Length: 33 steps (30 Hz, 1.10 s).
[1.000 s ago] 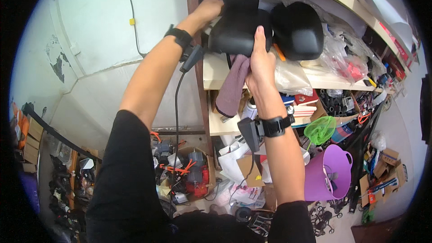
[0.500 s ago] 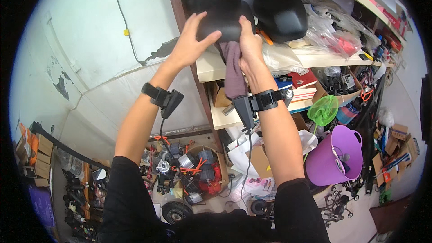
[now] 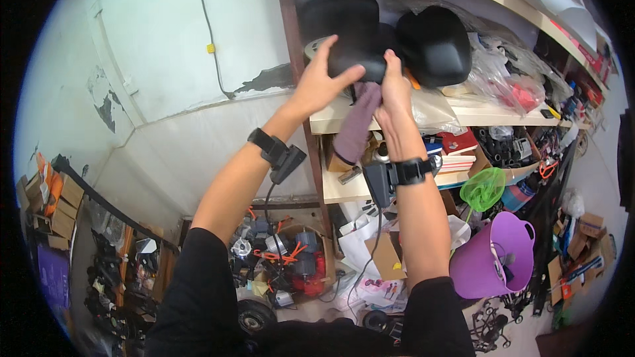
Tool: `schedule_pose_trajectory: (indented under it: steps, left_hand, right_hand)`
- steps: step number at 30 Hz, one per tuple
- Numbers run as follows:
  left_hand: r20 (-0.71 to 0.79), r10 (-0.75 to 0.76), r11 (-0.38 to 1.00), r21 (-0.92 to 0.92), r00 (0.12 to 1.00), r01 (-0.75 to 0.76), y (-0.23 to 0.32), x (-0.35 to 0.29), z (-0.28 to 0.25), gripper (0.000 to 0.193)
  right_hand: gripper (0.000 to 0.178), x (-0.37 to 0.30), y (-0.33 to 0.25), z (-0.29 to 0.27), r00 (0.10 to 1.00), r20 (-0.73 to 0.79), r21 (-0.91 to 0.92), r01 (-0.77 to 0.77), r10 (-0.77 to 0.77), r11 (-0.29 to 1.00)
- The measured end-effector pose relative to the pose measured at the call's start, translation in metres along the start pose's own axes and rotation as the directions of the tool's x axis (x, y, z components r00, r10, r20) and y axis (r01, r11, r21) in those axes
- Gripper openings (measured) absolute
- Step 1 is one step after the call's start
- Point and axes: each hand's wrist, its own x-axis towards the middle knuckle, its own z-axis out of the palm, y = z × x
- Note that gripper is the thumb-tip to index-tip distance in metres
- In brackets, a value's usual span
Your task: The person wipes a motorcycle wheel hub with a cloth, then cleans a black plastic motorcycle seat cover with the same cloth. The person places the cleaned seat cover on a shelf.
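Note:
Between my two hands is a smooth black seat-like piece point(image 3: 357, 59), at the front of the shelf. My left hand point(image 3: 325, 86) grips its left side, thumb across the front and fingers spread around the edge. On its right side my right hand point(image 3: 395, 96) presses, thumb up. A purple-grey cloth point(image 3: 357, 125) hangs down from my right hand, against its palm. Behind stands another black rounded piece point(image 3: 340, 13), partly covered by the one I hold. A black shell-shaped piece point(image 3: 433, 46) rests just right of my right hand.
Clear plastic bags point(image 3: 506, 79) lie along the shelf board point(image 3: 489, 114). Below are red and white books point(image 3: 456, 152) and a box of black parts point(image 3: 506, 145). A green net point(image 3: 483, 190) and purple bucket point(image 3: 486, 264) stand at right. Motors and parts point(image 3: 291, 258) crowd the floor.
The view has shifted, so shelf and hands sit lower and further right in the picture. The cloth's hanging end has swung left. Both hands keep to the black piece.

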Motion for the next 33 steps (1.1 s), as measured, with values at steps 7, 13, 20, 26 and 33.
schedule_pose_trajectory:
  steps: [7, 13, 20, 26, 33]
  left_hand:
    - [-0.071, 0.191, 0.978, 0.101, 0.979, -0.184, 0.024, -0.054, 0.015, 0.096]
    - [-0.144, 0.258, 0.965, 0.088, 0.955, -0.247, 0.033, -0.034, 0.018, 0.099]
    - [-0.296, 0.174, 0.985, 0.072, 0.939, -0.16, 0.003, 0.028, -0.006, 0.084]
    - [-0.219, 0.078, 0.993, -0.068, 0.973, -0.095, 0.007, -0.017, -0.028, 0.069]
    - [-0.116, -0.115, 0.993, -0.007, 0.987, 0.115, -0.012, -0.069, -0.073, 0.059]
  right_hand:
    - [0.047, -0.065, -0.019, -0.022, 0.994, 0.108, -0.085, 0.038, -0.029, 0.996]
    - [0.05, -0.055, -0.033, -0.008, 0.973, 0.196, -0.09, 0.138, -0.119, 0.986]
    - [0.054, 0.032, -0.015, 0.045, 0.962, 0.231, -0.049, 0.159, -0.144, 0.986]
    - [0.065, 0.066, 0.025, 0.092, 0.982, 0.142, -0.134, 0.144, -0.125, 0.98]
    - [0.07, 0.083, 0.046, 0.117, 0.961, 0.002, -0.344, 0.261, -0.277, 0.902]
